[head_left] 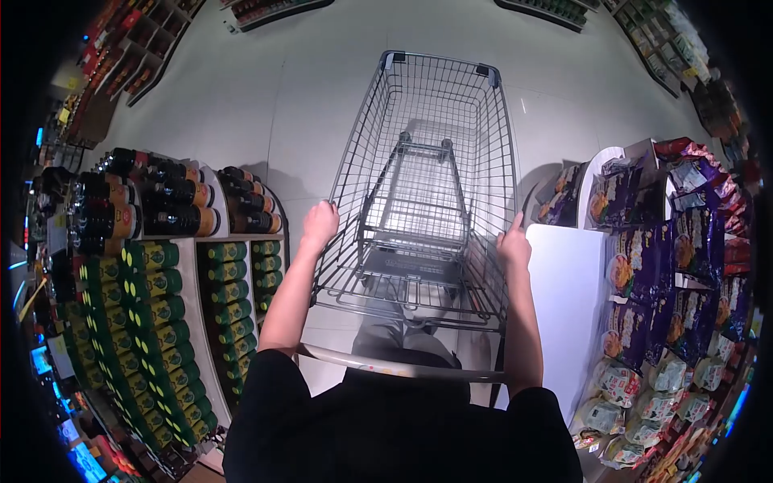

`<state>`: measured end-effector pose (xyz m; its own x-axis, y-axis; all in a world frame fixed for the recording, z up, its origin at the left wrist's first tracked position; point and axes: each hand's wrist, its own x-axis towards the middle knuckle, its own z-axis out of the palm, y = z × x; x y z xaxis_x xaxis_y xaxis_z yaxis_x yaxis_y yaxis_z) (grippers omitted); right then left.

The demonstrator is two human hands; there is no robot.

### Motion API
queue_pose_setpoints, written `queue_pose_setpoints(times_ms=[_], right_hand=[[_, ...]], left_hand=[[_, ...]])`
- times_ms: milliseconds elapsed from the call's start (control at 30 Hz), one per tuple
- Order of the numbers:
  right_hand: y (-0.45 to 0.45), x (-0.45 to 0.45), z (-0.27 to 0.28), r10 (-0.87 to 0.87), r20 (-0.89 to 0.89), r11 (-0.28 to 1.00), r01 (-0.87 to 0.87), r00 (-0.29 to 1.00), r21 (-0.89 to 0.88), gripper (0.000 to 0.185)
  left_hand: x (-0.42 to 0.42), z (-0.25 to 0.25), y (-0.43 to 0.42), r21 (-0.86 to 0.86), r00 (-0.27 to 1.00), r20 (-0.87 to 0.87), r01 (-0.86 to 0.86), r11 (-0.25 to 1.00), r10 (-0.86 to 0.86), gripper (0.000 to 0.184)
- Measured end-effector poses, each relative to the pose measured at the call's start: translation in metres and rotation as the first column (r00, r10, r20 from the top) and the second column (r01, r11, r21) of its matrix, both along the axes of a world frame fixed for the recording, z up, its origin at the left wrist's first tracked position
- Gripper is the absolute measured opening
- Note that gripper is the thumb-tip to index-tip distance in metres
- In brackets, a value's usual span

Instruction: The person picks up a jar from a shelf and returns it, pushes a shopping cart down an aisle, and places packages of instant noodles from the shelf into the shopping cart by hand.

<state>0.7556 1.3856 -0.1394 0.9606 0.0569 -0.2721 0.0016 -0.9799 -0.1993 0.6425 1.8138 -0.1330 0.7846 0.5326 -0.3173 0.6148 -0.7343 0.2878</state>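
Observation:
A wire shopping cart (411, 58) stands directly in front of me, with nothing visible in its basket. My left hand (322, 223) is closed on the left side rim of the basket. On the opposite rim, my right hand (513, 243) is closed too, its index finger extended forward along the edge. The push handle (394, 369) crosses close to my body, under my forearms, and neither hand is on it. Through the wire mesh my legs and the lower frame of the cart show.
Shelves of green-and-yellow bottles (165, 346) and dark bottles (181, 193) flank me on the left. At the right are a white panel (564, 298), purple packets (644, 258) and clear-wrapped packs (636, 402). Pale floor (314, 88) extends ahead toward more shelves (274, 10).

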Motion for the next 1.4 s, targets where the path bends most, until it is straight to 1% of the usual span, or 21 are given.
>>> queue_pose_setpoints(times_ms=[67,100,233,267,333,367,467,600,667,867,933,967,1000,1033,1067,1100,1167,1233,1267,1367,1400], right_hand=[[0.014,0.017,0.002,-0.027,0.027,0.998,0.026,0.999,0.050,0.076],[0.022,0.025,0.003,-0.032,0.089,0.997,0.026,0.996,0.066,0.075],[0.050,0.064,0.016,-0.069,0.046,0.997,0.068,0.997,0.022,0.074],[0.055,0.072,0.015,-0.074,0.042,0.997,0.073,0.996,0.020,0.074],[0.060,0.091,0.017,-0.066,0.101,0.997,0.063,0.993,0.036,0.075],[0.061,0.101,0.019,-0.095,0.048,0.995,0.094,0.994,0.029,0.075],[0.062,0.124,0.015,-0.152,0.019,0.988,0.151,0.988,0.026,0.073],[0.050,0.153,0.000,-0.212,0.043,0.977,0.210,0.976,0.043,0.067],[0.048,0.167,0.007,-0.291,-0.019,0.955,0.291,0.957,0.054,0.065],[0.031,0.210,-0.006,-0.328,0.113,0.944,0.325,0.938,0.049,0.058],[0.027,0.230,-0.002,-0.320,0.114,0.947,0.322,0.941,-0.006,0.065],[0.028,0.242,0.007,-0.362,0.067,0.931,0.364,0.930,-0.020,0.067],[0.019,0.253,-0.004,-0.358,0.070,0.933,0.360,0.931,-0.022,0.070],[0.014,0.263,-0.011,-0.347,0.127,0.934,0.355,0.929,-0.045,0.073],[0.013,0.277,-0.001,-0.370,0.112,0.926,0.376,0.922,-0.036,0.064],[0.007,0.295,-0.002,-0.387,0.111,0.918,0.394,0.915,-0.045,0.064],[-0.001,0.316,-0.003,-0.407,0.093,0.911,0.411,0.909,-0.022,0.064],[-0.013,0.343,0.001,-0.416,0.118,0.909,0.416,0.902,0.024,0.063],[-0.026,0.353,-0.020,-0.369,0.200,0.923,0.383,0.908,-0.035,0.070],[-0.039,0.388,-0.013,-0.401,0.196,0.910,0.414,0.895,-0.025,0.072],[-0.041,0.399,-0.006,-0.434,0.167,0.899,0.437,0.885,0.019,0.058]], left_hand=[[0.033,-0.003,0.016,0.035,0.999,0.013,0.029,0.999,-0.029,0.035],[0.049,-0.002,0.025,0.050,0.998,0.034,0.050,0.998,-0.051,0.034],[0.109,-0.011,0.052,0.027,0.996,0.017,0.085,0.996,-0.086,0.035],[0.124,-0.011,0.057,0.027,0.993,0.044,0.109,0.994,-0.110,0.035],[0.157,-0.012,0.067,0.028,0.986,0.083,0.146,0.989,-0.148,0.035],[0.171,-0.013,0.070,0.029,0.985,0.075,0.152,0.988,-0.154,0.036],[0.211,-0.007,0.070,0.017,0.985,0.061,0.159,0.987,-0.160,0.036],[0.263,0.003,0.065,-0.009,0.976,0.074,0.206,0.979,-0.205,0.037],[0.287,0.001,0.065,-0.018,0.972,0.066,0.225,0.974,-0.224,0.037],[0.373,-0.030,0.054,0.024,0.937,0.090,0.338,0.941,-0.339,0.038],[0.403,-0.035,0.047,0.003,0.926,0.106,0.364,0.932,-0.362,0.038],[0.419,-0.029,0.041,-0.007,0.919,0.088,0.387,0.922,-0.385,0.038],[0.436,-0.023,0.034,-0.014,0.912,0.070,0.406,0.914,-0.404,0.038],[0.451,-0.027,0.029,-0.010,0.906,0.075,0.419,0.908,-0.417,0.037],[0.469,-0.029,0.025,0.001,0.901,0.082,0.427,0.904,-0.425,0.036],[0.495,-0.031,0.019,-0.004,0.885,0.095,0.458,0.889,-0.456,0.036],[0.524,-0.039,0.012,-0.012,0.911,-0.014,0.412,0.911,-0.412,0.035],[0.556,-0.039,-0.001,-0.016,0.898,-0.008,0.440,0.898,-0.440,0.034],[0.572,-0.038,-0.010,-0.014,0.901,0.006,0.434,0.901,-0.434,0.033],[0.618,-0.035,-0.031,-0.018,0.873,0.005,0.488,0.872,-0.488,0.031],[0.627,-0.040,-0.032,-0.006,0.857,0.028,0.515,0.857,-0.515,0.031]])
